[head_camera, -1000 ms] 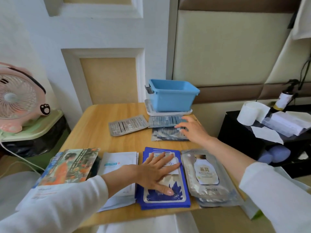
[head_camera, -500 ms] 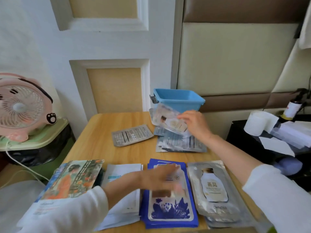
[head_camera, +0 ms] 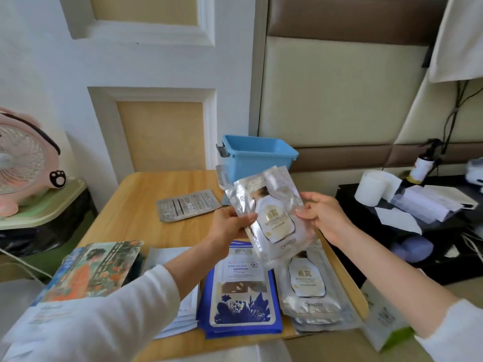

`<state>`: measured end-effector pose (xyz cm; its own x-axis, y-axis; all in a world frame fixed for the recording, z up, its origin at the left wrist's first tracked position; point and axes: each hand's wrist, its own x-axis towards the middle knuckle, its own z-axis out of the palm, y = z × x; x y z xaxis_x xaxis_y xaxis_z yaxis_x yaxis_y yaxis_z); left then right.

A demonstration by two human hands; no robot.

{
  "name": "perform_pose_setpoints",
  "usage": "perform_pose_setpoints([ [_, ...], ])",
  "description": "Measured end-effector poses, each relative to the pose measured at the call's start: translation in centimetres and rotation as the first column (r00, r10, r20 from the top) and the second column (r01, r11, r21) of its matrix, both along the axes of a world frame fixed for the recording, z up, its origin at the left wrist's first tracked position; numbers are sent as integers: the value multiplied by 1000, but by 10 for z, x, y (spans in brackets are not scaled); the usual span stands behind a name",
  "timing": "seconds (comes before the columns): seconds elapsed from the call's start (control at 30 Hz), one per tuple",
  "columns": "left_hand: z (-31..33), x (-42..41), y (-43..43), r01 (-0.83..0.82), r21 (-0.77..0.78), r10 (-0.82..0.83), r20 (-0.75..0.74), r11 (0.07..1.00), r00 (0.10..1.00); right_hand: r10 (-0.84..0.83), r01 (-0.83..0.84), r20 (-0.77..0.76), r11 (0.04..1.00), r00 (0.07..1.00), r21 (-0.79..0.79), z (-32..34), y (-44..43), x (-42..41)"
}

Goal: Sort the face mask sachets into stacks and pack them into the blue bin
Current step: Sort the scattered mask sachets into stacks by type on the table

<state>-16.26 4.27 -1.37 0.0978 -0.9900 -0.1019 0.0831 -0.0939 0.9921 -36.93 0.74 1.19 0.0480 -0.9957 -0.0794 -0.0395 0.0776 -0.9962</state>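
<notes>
I hold a small bunch of silver sachets (head_camera: 271,218) in the air over the table's middle. My left hand (head_camera: 230,226) grips their left edge and my right hand (head_camera: 321,218) their right edge. Below them a stack of matching silver sachets (head_camera: 308,291) lies at the table's near right. A dark blue stack (head_camera: 240,299) lies to its left, then white sachets (head_camera: 183,314) and a painted-picture stack (head_camera: 94,270). One grey sachet (head_camera: 187,205) lies face down mid-table. The blue bin (head_camera: 257,158) stands at the table's far edge, seemingly empty.
The wooden table (head_camera: 136,205) stands against a white panelled wall. A pink fan (head_camera: 23,163) sits on a low stand to the left. A black side table (head_camera: 418,231) to the right carries a paper roll (head_camera: 373,189), tissues and a spray bottle (head_camera: 420,165).
My right hand lifted silver sachets from the pile in front of the bin and brought them toward me. My left hand left the blue stack and took hold of them too.
</notes>
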Motion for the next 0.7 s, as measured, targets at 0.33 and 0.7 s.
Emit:
perform_pose_setpoints([
  [0.33, 23, 45, -37, -132, -327, 312, 592, 936, 743, -90, 89, -115, 996, 989, -13, -9, -49, 43],
  [0.7, 34, -16, 0, 262, 77, -273, 277, 962, 921, 261, -267, -95, 962, 961, -50, 22, -47, -10],
])
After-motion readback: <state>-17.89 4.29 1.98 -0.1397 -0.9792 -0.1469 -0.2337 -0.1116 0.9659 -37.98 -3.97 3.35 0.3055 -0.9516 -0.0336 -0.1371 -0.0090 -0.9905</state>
